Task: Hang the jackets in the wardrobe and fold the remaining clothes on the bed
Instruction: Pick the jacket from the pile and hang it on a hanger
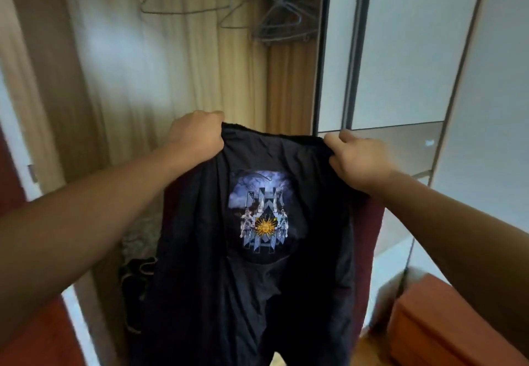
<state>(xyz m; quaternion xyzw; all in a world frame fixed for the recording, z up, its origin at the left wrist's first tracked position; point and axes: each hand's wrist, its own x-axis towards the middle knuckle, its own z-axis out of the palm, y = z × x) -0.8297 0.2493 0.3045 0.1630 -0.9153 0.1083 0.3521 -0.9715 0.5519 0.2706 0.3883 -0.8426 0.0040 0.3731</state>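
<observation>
Jacket (200, 294), dark with a printed emblem (263, 211), hangs spread in front of the open wardrobe (120, 79), held up by 2 hands at its top edge. Left hand (197, 136) and right hand (357, 156) each have fingers curled round a bunch of cloth. Bare wire hangers (274, 22) hang higher up inside. Best to free 1 hand, fetch a hanger, and seat both shoulders evenly so the jacket cannot slide off.

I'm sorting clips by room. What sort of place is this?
Probably a bedroom, facing an open wardrobe: bare wire hangers hang near its top, a sliding door panel stands to the right, and a dark jacket is held up before it.
</observation>
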